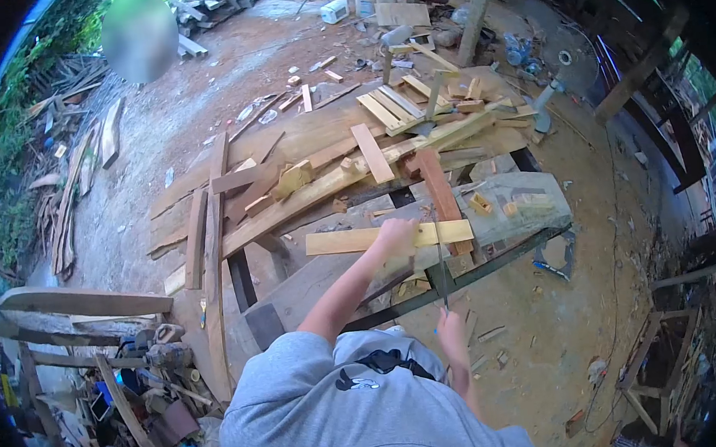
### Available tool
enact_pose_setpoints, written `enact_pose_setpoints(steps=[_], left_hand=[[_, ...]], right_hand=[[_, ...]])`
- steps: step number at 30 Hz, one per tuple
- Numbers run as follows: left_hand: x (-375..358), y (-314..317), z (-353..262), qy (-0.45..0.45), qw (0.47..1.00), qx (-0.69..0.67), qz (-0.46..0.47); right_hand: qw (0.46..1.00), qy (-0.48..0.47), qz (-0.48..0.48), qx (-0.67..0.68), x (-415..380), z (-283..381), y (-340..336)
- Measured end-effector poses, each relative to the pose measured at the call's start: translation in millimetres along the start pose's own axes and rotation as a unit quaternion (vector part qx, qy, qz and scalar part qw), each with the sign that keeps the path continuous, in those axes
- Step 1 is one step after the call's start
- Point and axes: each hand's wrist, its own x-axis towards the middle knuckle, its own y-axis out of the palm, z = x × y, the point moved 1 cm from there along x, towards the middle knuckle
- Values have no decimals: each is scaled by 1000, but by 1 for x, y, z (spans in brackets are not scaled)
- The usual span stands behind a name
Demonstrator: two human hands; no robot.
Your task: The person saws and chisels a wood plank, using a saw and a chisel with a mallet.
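Observation:
My left hand (398, 235) is closed over a pale yellow wooden board (343, 241), pressing on it near its middle. The board lies crosswise on the workbench (296, 291), over a reddish-brown plank (439, 185). My right hand (451, 330), low and close to my body, is wrapped round the handle of a saw. Its narrow blade (442, 271) runs away from me and crosses the board to the right of my left hand. My right fingers mostly hide the handle.
Small wood blocks (480, 204) lie on the bench to the right. Behind the board, a long beam (321, 180), short planks and slats (391, 107) are piled. A clutter heap (148, 391) stands at lower left, a wooden frame (658, 351) at lower right, and posts (480, 12) rise behind.

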Motion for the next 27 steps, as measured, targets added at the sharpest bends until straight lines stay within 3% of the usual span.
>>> enact_pose_setpoints(steps=[4, 6, 8, 16, 18, 27], left_hand=[[0, -3, -3, 11, 1000, -6, 4], [-2, -1, -1, 7, 1000, -1, -6], [2, 3, 2, 3, 1000, -4, -7], [-16, -4, -13, 68, 997, 12, 37], [-12, 3, -9, 46, 998, -6, -34], [-12, 2, -12, -8, 1000, 30, 1]], right_hand=[[993, 76, 42, -78, 34, 15, -3], [997, 14, 39, -69, 79, 14, 10], [994, 13, 24, -108, 93, 31, 9], [990, 70, 25, -117, 55, 24, 16], [994, 23, 8, -111, 68, 22, 16], [994, 17, -38, -102, 92, -2, 38]])
